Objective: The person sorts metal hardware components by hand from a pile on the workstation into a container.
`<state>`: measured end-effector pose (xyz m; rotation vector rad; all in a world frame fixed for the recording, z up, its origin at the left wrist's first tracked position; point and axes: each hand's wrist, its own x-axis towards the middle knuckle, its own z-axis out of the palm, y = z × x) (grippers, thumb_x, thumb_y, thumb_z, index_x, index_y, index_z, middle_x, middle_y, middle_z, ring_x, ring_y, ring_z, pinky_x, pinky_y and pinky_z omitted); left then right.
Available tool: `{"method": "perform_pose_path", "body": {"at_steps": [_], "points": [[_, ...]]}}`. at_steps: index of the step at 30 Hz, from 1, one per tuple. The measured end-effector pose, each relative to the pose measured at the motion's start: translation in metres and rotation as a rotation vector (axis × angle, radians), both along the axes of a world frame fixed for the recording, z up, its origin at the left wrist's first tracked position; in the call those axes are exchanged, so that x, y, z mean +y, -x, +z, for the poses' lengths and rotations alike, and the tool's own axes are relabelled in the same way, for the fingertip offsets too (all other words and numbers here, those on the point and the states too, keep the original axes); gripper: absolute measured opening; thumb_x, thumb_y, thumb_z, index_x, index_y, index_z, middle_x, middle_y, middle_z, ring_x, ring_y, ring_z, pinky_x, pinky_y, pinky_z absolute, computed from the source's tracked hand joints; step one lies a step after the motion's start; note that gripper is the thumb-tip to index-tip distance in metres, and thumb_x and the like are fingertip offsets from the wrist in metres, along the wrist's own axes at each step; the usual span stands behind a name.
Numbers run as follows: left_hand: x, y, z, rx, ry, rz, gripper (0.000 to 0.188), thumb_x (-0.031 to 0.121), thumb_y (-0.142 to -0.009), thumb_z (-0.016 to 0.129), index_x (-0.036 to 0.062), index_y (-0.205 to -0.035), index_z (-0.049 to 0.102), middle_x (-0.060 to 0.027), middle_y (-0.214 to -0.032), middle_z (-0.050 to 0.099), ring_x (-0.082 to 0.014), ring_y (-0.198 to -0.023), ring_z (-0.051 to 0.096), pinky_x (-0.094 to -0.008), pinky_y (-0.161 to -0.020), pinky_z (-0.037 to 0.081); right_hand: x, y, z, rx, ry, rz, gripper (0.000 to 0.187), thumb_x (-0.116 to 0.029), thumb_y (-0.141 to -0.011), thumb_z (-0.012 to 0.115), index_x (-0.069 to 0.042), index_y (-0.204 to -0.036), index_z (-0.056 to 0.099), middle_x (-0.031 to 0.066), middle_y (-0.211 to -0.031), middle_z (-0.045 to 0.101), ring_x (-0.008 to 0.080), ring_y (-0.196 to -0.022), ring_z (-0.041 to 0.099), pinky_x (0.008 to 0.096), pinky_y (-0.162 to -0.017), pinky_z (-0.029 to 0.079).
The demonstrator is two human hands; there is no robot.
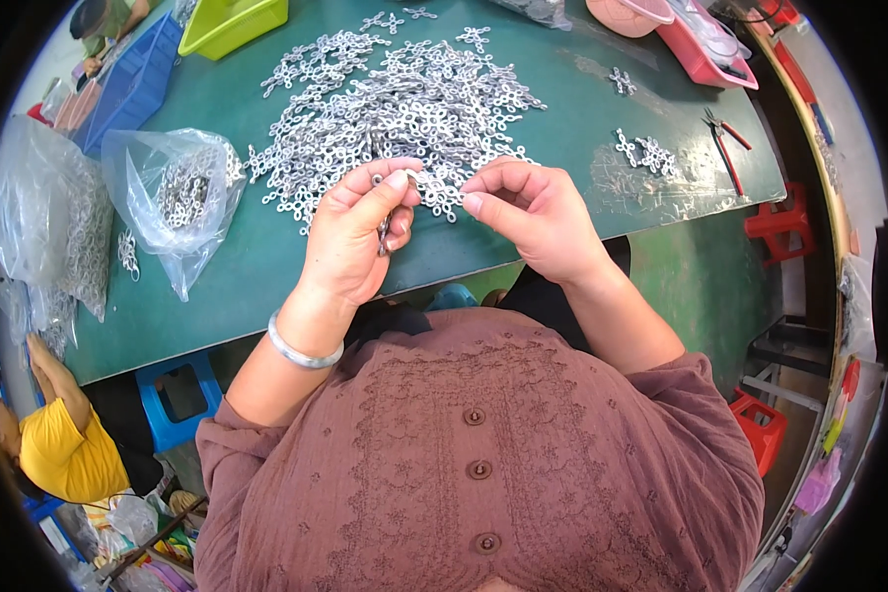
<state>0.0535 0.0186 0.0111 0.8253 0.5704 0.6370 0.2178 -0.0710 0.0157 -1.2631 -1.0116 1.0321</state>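
A broad heap of small silver metal pieces, each made of joined ring loops, lies on the green table in front of me. My left hand is closed at the near edge of the heap. Its thumb and forefinger pinch a ring-loop piece, and more dark grey loops hang under its palm between the fingers. To the right, my right hand has thumb and forefinger drawn together in a pinch, close to the left fingertips. What sits in that pinch, if anything, is too small to make out.
Left of the heap stand an open clear bag of pieces and a fuller bag. Red-handled pliers lie at the right beside a small cluster of pieces. Green, blue and pink bins edge the table. Other people work at the left.
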Motion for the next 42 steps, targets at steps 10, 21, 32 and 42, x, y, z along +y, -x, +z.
{"method": "perform_pose_path", "body": {"at_steps": [10, 21, 32, 42], "points": [[-0.001, 0.002, -0.001, -0.061, 0.052, -0.02, 0.021, 0.011, -0.086, 0.053, 0.0028, -0.106, 0.055, -0.0031, -0.079, 0.054, -0.0072, -0.059, 0.046, -0.018, -0.047, 0.035, 0.0, 0.004, -0.002, -0.077, -0.058, -0.018, 0.008, -0.007, -0.078, 0.063, 0.001, -0.08, 0.061, -0.0034, -0.069, 0.055, 0.0013, -0.061, 0.046, 0.0178, -0.054, 0.039], [0.001, 0.01, -0.004, -0.207, 0.295, -0.067, 0.017, 0.018, -0.088, 0.044, 0.0056, -0.096, 0.053, -0.0129, -0.096, 0.059, -0.0255, -0.09, 0.059, -0.0362, -0.072, 0.052, 0.001, -0.029, -0.004, -0.719, -0.109, -0.269, 0.007, -0.008, -0.072, 0.063, -0.004, -0.078, 0.062, 0.0089, -0.077, 0.056, 0.0244, -0.071, 0.056, 0.032, -0.064, 0.045], [0.0, 0.005, -0.003, -0.115, 0.256, -0.119, 0.017, 0.009, -0.084, 0.051, 0.0042, -0.1, 0.051, -0.0051, -0.076, 0.05, -0.011, -0.061, 0.045, -0.0184, -0.045, 0.035, -0.003, -0.06, -0.011, -1.088, 0.01, -0.194, 0.009, -0.01, -0.071, 0.062, -0.003, -0.076, 0.062, 0.0103, -0.083, 0.055, 0.0285, -0.085, 0.052, 0.0363, -0.076, 0.042], [-0.003, -0.004, 0.004, 0.058, 0.148, -0.124, 0.017, 0.012, -0.086, 0.051, 0.0036, -0.101, 0.052, -0.0042, -0.075, 0.051, -0.0097, -0.06, 0.046, -0.0164, -0.044, 0.033, -0.002, -0.056, -0.008, -0.486, 0.078, -0.187, 0.011, -0.01, -0.075, 0.061, 0.001, -0.077, 0.059, 0.005, -0.07, 0.056, 0.012, -0.061, 0.051, 0.0261, -0.056, 0.042]]}}
